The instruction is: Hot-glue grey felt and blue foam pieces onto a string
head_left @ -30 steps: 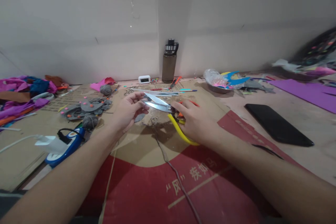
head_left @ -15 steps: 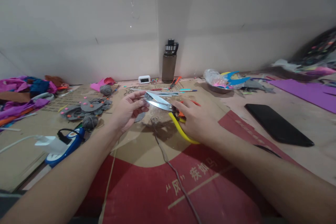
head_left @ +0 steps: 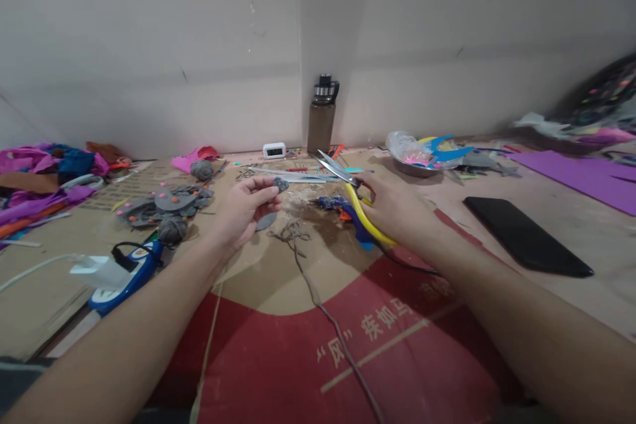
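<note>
My left hand (head_left: 247,209) pinches a small dark grey piece (head_left: 281,184), possibly felt, between thumb and fingers. To the right, my right hand (head_left: 392,209) is closed around the yellow handles of a pair of scissors (head_left: 339,169), whose blades point up and left, slightly apart. Below the scissors lies a blue glue gun (head_left: 348,209) with an orange part, partly hidden by the handles. A grey cord (head_left: 314,291) runs from a loose tangle toward me over the cardboard (head_left: 278,291). Just under my left fingers rests a flat grey piece (head_left: 265,220).
A dark bottle (head_left: 321,119) and a small white clock (head_left: 274,150) stand by the wall. At right are a metal bowl (head_left: 417,169) of scraps and a black phone (head_left: 527,235). At left lie grey felt pieces (head_left: 166,202) and a blue power strip (head_left: 126,281).
The scissors have moved right, away from the grey piece, and their blades have turned upward and come closer together. The glue gun is now uncovered. My left hand has stayed nearly still.
</note>
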Tool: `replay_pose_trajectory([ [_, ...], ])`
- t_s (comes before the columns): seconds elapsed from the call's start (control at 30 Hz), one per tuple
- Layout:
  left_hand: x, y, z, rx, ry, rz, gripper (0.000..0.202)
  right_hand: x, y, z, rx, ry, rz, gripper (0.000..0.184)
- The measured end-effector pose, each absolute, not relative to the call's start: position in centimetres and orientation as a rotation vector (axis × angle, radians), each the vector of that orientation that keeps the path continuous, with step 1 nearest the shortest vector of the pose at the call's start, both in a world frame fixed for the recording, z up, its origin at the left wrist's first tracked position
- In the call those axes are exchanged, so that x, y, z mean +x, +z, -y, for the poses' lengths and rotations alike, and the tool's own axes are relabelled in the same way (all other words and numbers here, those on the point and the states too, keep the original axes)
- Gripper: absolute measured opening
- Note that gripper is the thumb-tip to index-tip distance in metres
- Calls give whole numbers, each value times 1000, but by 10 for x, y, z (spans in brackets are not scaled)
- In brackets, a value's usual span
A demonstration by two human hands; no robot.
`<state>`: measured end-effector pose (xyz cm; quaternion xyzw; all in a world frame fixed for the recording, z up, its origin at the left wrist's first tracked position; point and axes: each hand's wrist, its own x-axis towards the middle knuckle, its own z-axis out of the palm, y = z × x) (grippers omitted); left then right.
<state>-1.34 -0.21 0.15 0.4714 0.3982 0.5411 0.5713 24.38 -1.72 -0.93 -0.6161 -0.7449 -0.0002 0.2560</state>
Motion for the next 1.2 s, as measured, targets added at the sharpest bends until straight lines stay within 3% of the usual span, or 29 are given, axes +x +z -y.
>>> replay_pose_trajectory([
  [0.13, -11, 1, 4, 1121, 1249, -936, 23, 263, -9, 3, -1930, -60, 1978, 37],
  [0.43, -10, -1, 6, 1134, 1224, -933, 22, 246, -4, 14, -1603, -55, 1996, 37],
  [0.63, -9, -1, 4, 1161, 1209, -955, 24, 277, -5, -2, -2045, -128, 1959, 39],
  [0.87, -4, 3, 9, 1173, 1192, -987, 25, 301, -24, -20, -2335, 15, 2010, 41],
  [1.07, -1, 2, 13, 1200, 1196, -1035, 25, 304, -21, -18, -2285, -48, 2179, 42],
  [1.2, 2, 0, 16, 1231, 1194, -1075, 24, 273, -10, 3, -1797, -283, 2055, 34],
])
